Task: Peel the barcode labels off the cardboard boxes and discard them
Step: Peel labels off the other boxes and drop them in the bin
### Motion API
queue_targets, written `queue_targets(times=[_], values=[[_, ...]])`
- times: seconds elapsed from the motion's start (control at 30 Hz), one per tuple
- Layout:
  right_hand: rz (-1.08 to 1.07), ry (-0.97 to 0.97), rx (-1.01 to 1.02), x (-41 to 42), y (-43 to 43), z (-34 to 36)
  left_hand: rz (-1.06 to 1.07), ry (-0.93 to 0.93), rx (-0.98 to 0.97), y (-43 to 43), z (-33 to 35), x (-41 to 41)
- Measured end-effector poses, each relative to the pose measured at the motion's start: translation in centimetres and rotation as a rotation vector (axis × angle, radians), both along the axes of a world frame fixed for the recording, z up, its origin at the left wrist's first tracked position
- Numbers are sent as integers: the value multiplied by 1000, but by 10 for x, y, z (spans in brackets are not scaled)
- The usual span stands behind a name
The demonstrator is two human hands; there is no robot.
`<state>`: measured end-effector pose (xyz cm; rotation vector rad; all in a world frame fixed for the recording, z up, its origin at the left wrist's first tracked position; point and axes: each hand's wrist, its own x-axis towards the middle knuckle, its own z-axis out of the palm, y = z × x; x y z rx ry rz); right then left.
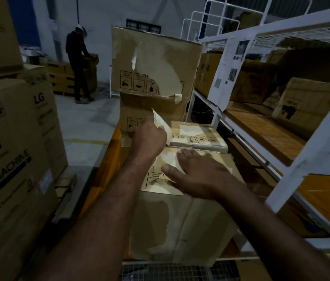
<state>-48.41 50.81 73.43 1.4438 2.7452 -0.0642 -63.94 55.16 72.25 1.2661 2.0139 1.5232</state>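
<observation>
Leftmost, stacked LG cartons [12,159], with a person [79,63] standing at boxes far behind. Centre-left, left hand [150,136] raised, fingers [160,128] curled and pinching a white barcode label [159,120] lifted above the near cardboard box [180,226]; lower edge of label hidden behind the hand. Just right, right hand [198,175] resting flat on that box's top, fingers spread and straight, holding nothing. Behind, taller stack of boxes [154,61] with torn pale patches. Rightmost, white metal rack [314,152] bearing further cartons.
</observation>
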Motion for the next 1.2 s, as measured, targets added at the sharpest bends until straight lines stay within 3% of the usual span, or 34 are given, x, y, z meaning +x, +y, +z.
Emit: queue_targets(times=[0.27, 0.6, 0.87, 1.03, 1.2], values=[[120, -57, 53, 27, -42, -6, 19, -14, -11, 6, -4, -4], [39, -63, 78, -9, 4, -3, 8, -23, 9, 4, -5, -3], [-40, -187, 128, 38, -13, 3, 19, -66, 19, 10, -8, -4], [-7, -41, 20, 7, -12, -3, 17, -26, 0, 12, -9, -5], [76, 54, 60, -5, -20, -10, 29, 14, 2, 11, -10, -9]])
